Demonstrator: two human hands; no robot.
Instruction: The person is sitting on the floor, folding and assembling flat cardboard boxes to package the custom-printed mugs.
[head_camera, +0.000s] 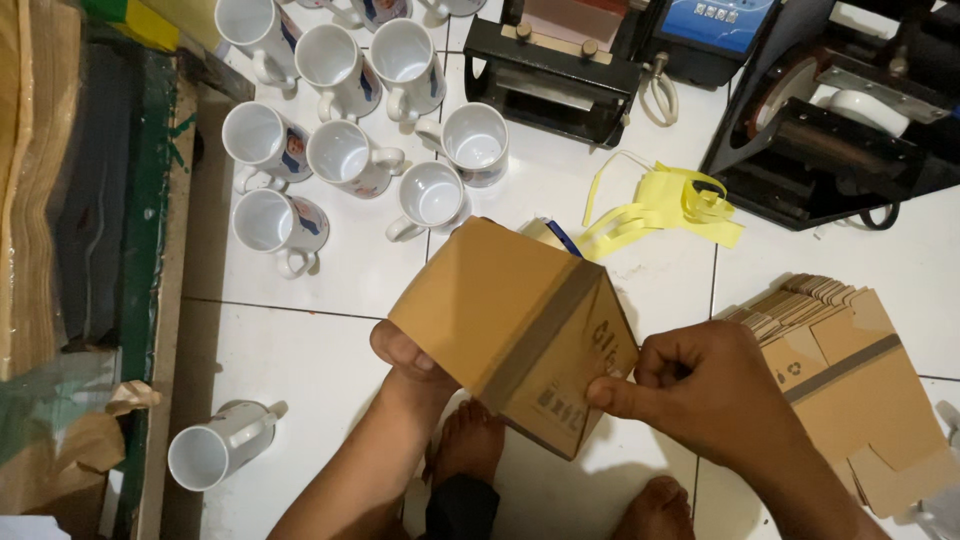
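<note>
A small mug-printing workshop: heat presses (830, 120), printed white mugs (340, 110) and flat cartons (850, 380) crowd the tiled floor (300, 370)

L hand (405, 352) thumb up; R hand (700, 385) fingers pinched.

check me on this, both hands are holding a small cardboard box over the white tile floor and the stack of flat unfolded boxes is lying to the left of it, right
Not quite. In the head view the left hand and right hand do hold the small cardboard box over the white tile floor, but the stack of flat unfolded boxes lies to its right. White mugs stand to the upper left.
</note>
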